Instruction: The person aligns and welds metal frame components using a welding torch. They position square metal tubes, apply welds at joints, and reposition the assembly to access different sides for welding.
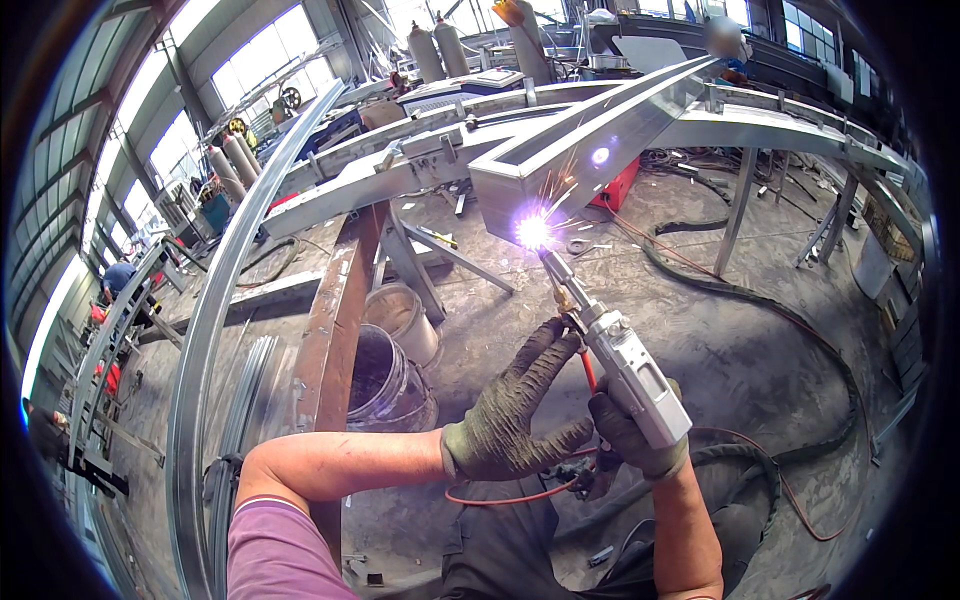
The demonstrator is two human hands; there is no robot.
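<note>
My gloved right hand is wrapped round the grip of a silvery handheld welding gun. At the gun's nozzle a bright violet-white arc with sparks glows at the lower end corner of a rectangular metal beam. My gloved left hand lies to the left of the gun, fingers stretched out and thumb apart. Its fingertips are close to the front of the gun by the brass-coloured fitting; whether they touch is hard to tell. A red hose runs down from the gun between my hands.
Two dirty buckets stand beside a rusty brown beam. A long metal rail rises on the left. Black cable winds over the floor at right. Behind are gas cylinders, a red box and another person.
</note>
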